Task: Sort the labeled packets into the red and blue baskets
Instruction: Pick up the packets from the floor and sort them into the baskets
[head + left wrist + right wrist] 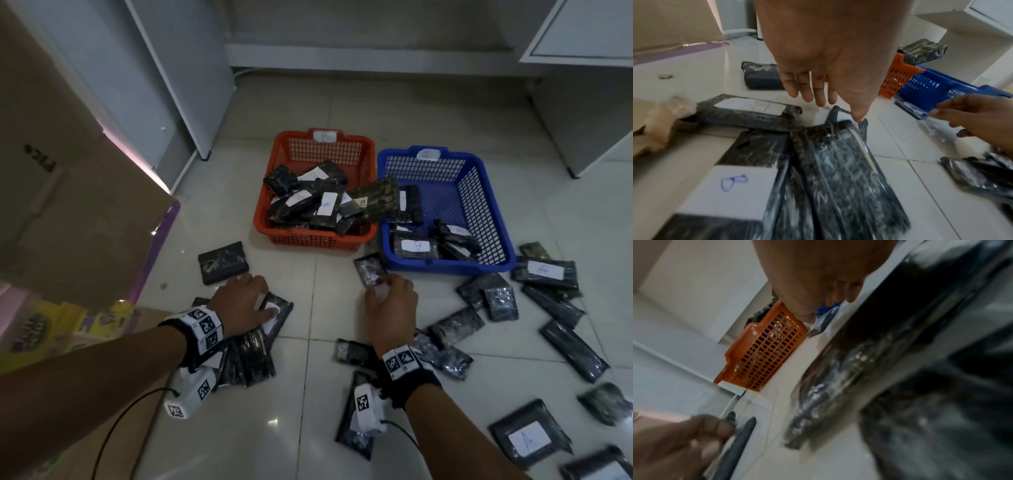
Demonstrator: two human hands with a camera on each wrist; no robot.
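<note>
The tiled floor [308, 411] carries everything: the red basket [274, 226] and the blue basket [496, 263] stand side by side toward its far edge, a packet marked B leaning across the rim they share, and loose dark packets lie scattered along the near and right parts of the floor. The right hand [392, 306] is the nearer to the baskets; its fingers pinch the near end of a shiny packet [370, 270] that lies just in front of the blue basket's near-left corner, long axis running from the hand toward the baskets, label face not legible. The left hand [245, 301] reaches over a pile by the near-left edge, fingers straight and loosely spread, thumb tip touching a packet with a white label [275, 313] whose long axis slants toward the red basket. I judge the right hand's packet goes first, once its letter shows.
</note>
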